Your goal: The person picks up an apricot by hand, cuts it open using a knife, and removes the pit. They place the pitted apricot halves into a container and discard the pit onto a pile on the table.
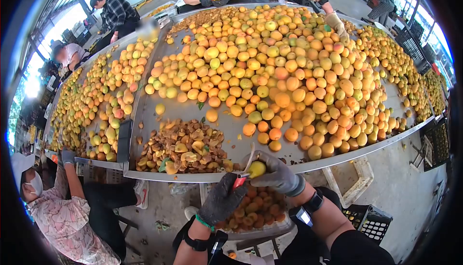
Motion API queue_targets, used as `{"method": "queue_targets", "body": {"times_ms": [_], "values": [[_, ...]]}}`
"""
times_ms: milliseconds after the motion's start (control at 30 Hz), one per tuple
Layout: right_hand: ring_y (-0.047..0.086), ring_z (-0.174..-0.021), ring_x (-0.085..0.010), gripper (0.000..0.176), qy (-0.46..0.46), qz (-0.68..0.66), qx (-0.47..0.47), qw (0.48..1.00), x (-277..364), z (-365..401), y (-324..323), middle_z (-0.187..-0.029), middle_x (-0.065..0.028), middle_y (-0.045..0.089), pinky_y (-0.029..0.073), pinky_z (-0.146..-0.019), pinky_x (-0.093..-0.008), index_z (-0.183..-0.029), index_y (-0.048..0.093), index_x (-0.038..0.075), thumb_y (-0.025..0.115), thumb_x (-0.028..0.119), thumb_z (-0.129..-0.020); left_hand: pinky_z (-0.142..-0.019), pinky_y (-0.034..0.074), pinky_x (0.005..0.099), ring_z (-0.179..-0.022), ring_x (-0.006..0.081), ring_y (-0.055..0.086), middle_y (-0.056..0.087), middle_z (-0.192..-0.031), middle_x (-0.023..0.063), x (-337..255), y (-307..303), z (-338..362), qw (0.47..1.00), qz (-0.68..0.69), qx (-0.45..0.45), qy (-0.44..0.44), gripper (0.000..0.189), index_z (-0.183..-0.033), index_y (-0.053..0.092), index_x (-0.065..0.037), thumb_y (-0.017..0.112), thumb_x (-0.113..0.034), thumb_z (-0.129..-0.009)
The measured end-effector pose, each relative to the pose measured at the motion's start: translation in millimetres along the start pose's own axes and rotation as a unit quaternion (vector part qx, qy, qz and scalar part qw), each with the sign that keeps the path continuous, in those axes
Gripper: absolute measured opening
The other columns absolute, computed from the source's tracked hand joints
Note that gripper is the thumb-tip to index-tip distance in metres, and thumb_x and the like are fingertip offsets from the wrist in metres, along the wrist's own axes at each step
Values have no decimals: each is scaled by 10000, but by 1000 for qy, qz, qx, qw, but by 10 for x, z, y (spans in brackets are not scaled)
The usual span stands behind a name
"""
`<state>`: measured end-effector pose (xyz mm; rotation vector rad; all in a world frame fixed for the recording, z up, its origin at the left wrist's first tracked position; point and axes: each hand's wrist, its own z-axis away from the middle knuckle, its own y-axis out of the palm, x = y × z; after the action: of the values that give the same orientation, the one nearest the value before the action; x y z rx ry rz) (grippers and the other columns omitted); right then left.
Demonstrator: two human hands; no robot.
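Note:
My left hand, in a dark grey glove, is closed around a small red-handled tool. A thin pale strip stands up beside the tool's tip, and I cannot tell whether it is part of it. In my right hand, also gloved, is a yellow-green apricot, with the tool right against its left side. Both hands are close together at the table's near edge. Below them, a crate holds orange apricot pieces.
Whole apricots cover much of the metal table. A heap of brownish apricot scraps lies near its front edge. A masked person sits at left; other people work across the table. A black crate stands at lower right.

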<state>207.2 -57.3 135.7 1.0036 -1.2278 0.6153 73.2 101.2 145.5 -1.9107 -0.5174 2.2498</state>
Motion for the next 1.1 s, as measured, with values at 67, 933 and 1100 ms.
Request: {"method": "queue_targets", "body": {"times_ms": [67, 933, 1100], "values": [[494, -982, -101, 307, 12, -35, 2, 999, 26, -2, 32, -1039, -8, 509, 397, -894, -254, -1077, 559, 55, 694, 37, -802, -741, 469, 383, -855, 316, 602, 584, -911, 156, 14, -3, 7, 1000, 20, 2, -16, 201, -1050, 544, -62, 600, -179, -895], [519, -925, -51, 274, 61, -33, -53, 996, 47, -37, 81, -977, 36, 561, 442, -833, -227, -1054, 581, 61, 720, 90, -820, -496, 456, 333, -563, 157, 599, 600, -656, 58, 72, 167, -25, 944, -237, -188, 132, 247, -1018, 563, -11, 631, -210, -887], [524, -934, -42, 261, 73, -120, -55, 989, -156, -45, 0, -990, 40, 562, 448, -822, -216, -1077, 576, 64, 693, 90, -845, -519, 461, 314, -575, 162, 575, 594, -744, 77, 45, 147, -7, 997, -29, -74, 23, 216, -1056, 548, -41, 606, -183, -904]]}}
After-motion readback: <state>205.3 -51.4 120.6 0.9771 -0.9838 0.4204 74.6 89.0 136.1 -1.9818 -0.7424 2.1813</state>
